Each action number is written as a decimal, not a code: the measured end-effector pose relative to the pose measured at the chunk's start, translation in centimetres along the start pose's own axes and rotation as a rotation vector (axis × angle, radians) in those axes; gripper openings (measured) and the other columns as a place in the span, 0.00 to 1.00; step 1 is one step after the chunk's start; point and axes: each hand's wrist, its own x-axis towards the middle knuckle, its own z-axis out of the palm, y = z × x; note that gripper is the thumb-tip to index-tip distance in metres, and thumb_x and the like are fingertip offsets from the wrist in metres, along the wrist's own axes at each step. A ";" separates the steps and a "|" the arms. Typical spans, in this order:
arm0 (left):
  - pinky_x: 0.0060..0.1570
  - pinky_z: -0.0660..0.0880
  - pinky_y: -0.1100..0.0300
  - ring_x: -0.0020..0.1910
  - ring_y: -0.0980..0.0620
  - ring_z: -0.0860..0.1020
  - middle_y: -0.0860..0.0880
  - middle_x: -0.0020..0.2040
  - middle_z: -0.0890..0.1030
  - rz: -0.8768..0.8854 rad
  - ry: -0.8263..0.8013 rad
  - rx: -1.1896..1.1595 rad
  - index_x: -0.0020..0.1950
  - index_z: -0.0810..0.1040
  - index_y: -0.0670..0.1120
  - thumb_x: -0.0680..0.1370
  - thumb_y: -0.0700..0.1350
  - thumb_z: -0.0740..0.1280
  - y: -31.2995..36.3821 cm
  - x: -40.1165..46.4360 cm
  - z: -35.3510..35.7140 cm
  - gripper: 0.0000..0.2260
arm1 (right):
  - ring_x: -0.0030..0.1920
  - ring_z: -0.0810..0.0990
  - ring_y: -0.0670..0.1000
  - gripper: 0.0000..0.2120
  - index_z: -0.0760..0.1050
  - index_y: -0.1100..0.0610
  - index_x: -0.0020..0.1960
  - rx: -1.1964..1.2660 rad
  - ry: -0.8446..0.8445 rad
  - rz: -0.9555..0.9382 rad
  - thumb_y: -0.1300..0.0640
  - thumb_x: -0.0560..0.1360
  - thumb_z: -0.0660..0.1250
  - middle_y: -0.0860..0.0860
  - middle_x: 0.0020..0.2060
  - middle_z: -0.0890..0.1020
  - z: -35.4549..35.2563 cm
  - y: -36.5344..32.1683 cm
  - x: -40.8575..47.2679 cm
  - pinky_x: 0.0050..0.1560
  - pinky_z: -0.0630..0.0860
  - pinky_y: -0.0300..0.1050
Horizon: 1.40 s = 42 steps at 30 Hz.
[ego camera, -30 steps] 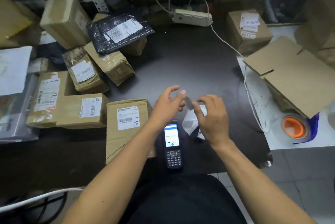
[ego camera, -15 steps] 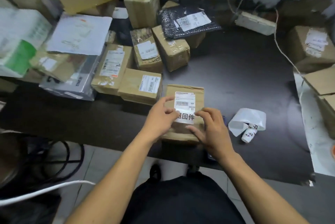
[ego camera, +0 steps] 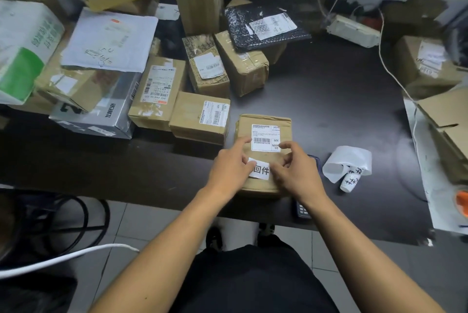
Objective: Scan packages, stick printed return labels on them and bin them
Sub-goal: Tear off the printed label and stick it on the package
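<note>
I see both hands, left (ego camera: 231, 169) and right (ego camera: 297, 173), pinching the 回件 label (ego camera: 260, 170) onto the MX-marked package (ego camera: 264, 120); scanner (ego camera: 302, 209) mostly hidden

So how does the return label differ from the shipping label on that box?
The return label is smaller, with two big characters and no barcode; the shipping label is larger, with fine print and a barcode. The return label sits lower, between both hands; the shipping label is nearly uncovered. Both are white, on the box.
</note>
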 end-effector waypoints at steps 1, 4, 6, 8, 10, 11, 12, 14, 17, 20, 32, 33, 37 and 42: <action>0.53 0.78 0.51 0.45 0.51 0.80 0.55 0.41 0.80 0.014 0.000 0.037 0.72 0.69 0.56 0.77 0.45 0.71 0.0 0.0 0.0 0.25 | 0.44 0.79 0.52 0.19 0.70 0.53 0.64 -0.050 -0.008 -0.012 0.58 0.75 0.68 0.48 0.38 0.79 -0.1 -0.1 0.1 0.47 0.74 0.47; 0.52 0.78 0.50 0.45 0.50 0.79 0.54 0.41 0.79 0.044 0.003 0.097 0.73 0.68 0.55 0.78 0.46 0.70 0.1 0.2 0.0 0.24 | 0.53 0.77 0.53 0.21 0.70 0.54 0.66 -0.174 0.013 -0.096 0.52 0.76 0.69 0.50 0.48 0.79 0.2 -0.2 -0.2 0.50 0.72 0.46; 0.52 0.77 0.49 0.47 0.47 0.80 0.51 0.44 0.80 0.070 0.016 0.138 0.73 0.67 0.54 0.78 0.46 0.70 -0.1 0.3 0.1 0.25 | 0.60 0.70 0.54 0.27 0.69 0.55 0.68 -0.295 0.044 -0.190 0.46 0.74 0.71 0.52 0.59 0.74 0.9 0.2 -0.3 0.57 0.70 0.48; 0.52 0.77 0.47 0.50 0.43 0.79 0.48 0.48 0.81 0.101 0.022 0.197 0.73 0.66 0.53 0.78 0.46 0.69 -0.2 0.4 0.2 0.25 | 0.64 0.66 0.57 0.32 0.69 0.55 0.69 -0.405 0.083 -0.244 0.41 0.71 0.72 0.55 0.64 0.69 1.4 0.7 -0.3 0.62 0.66 0.50; 0.52 0.77 0.47 0.52 0.43 0.79 0.48 0.52 0.80 0.122 0.047 0.248 0.73 0.65 0.54 0.78 0.48 0.69 -0.4 0.3 0.3 0.25 | 0.68 0.61 0.59 0.34 0.67 0.54 0.70 -0.422 0.094 -0.201 0.39 0.71 0.71 0.56 0.69 0.64 1.2 0.9 -0.1 0.66 0.62 0.52; 0.53 0.76 0.48 0.55 0.44 0.77 0.48 0.55 0.79 0.131 0.066 0.271 0.74 0.65 0.53 0.78 0.49 0.69 -0.7 0.3 0.3 0.25 | 0.70 0.58 0.59 0.34 0.66 0.54 0.71 -0.409 0.094 -0.174 0.40 0.72 0.71 0.56 0.71 0.62 1.1 1.1 0.0 0.67 0.60 0.53; 0.55 0.75 0.52 0.58 0.46 0.75 0.49 0.58 0.78 0.136 0.089 0.284 0.74 0.64 0.53 0.78 0.49 0.69 -1.0 0.2 0.4 0.25 | 0.72 0.57 0.59 0.32 0.66 0.55 0.72 -0.382 0.099 -0.157 0.43 0.73 0.71 0.56 0.72 0.61 0.8 1.3 0.1 0.68 0.59 0.53; 0.58 0.69 0.59 0.64 0.50 0.69 0.50 0.64 0.71 0.113 0.132 0.236 0.75 0.65 0.52 0.78 0.50 0.70 -1.8 0.2 0.3 0.27 | 0.73 0.57 0.60 0.29 0.66 0.57 0.72 -0.287 0.113 -0.144 0.49 0.75 0.70 0.58 0.73 0.60 0.3 1.6 0.3 0.70 0.57 0.51; 0.64 0.64 0.61 0.68 0.53 0.65 0.51 0.69 0.65 0.024 0.140 0.055 0.75 0.65 0.55 0.76 0.49 0.73 -2.7 0.8 0.0 0.30 | 0.75 0.57 0.56 0.28 0.64 0.56 0.73 -0.140 0.078 -0.123 0.54 0.76 0.69 0.57 0.75 0.59 0.0 1.9 0.7 0.70 0.53 0.40; 0.70 0.67 0.53 0.70 0.51 0.69 0.50 0.72 0.66 -0.065 0.089 -0.213 0.75 0.63 0.61 0.79 0.47 0.69 -3.5 1.4 0.2 0.28 | 0.75 0.58 0.49 0.32 0.60 0.51 0.76 0.030 0.010 -0.078 0.50 0.76 0.69 0.52 0.75 0.60 0.3 1.5 0.9 0.69 0.55 0.37; 0.61 0.60 0.69 0.72 0.51 0.67 0.50 0.76 0.67 -0.016 -0.034 -0.231 0.79 0.57 0.59 0.85 0.47 0.55 -4.1 0.3 0.9 0.22 | 0.59 0.74 0.53 0.31 0.49 0.46 0.80 0.167 0.058 0.105 0.59 0.81 0.56 0.52 0.70 0.71 2.8 -0.3 -0.6 0.58 0.67 0.42; 0.66 0.60 0.67 0.72 0.51 0.67 0.50 0.76 0.66 0.013 -0.029 -0.237 0.79 0.59 0.59 0.85 0.47 0.56 -4.2 0.0 0.7 0.22 | 0.59 0.74 0.51 0.30 0.51 0.44 0.79 0.200 0.069 0.094 0.58 0.81 0.57 0.49 0.69 0.72 2.6 -0.4 -1.0 0.60 0.68 0.43; 0.69 0.70 0.49 0.67 0.52 0.71 0.51 0.71 0.67 0.074 -0.036 -0.311 0.74 0.64 0.66 0.81 0.49 0.64 -5.0 -1.1 -0.4 0.24 | 0.63 0.74 0.42 0.32 0.58 0.42 0.77 0.337 0.071 0.038 0.59 0.77 0.64 0.43 0.68 0.72 1.3 -0.2 -2.9 0.61 0.71 0.36; 0.68 0.71 0.50 0.64 0.52 0.74 0.51 0.67 0.70 0.080 0.052 -0.343 0.73 0.66 0.63 0.79 0.47 0.68 -5.9 -4.5 -1.0 0.25 | 0.65 0.74 0.43 0.35 0.58 0.37 0.74 0.337 -0.044 -0.055 0.49 0.70 0.67 0.44 0.69 0.71 1.3 -0.1 -5.1 0.65 0.72 0.42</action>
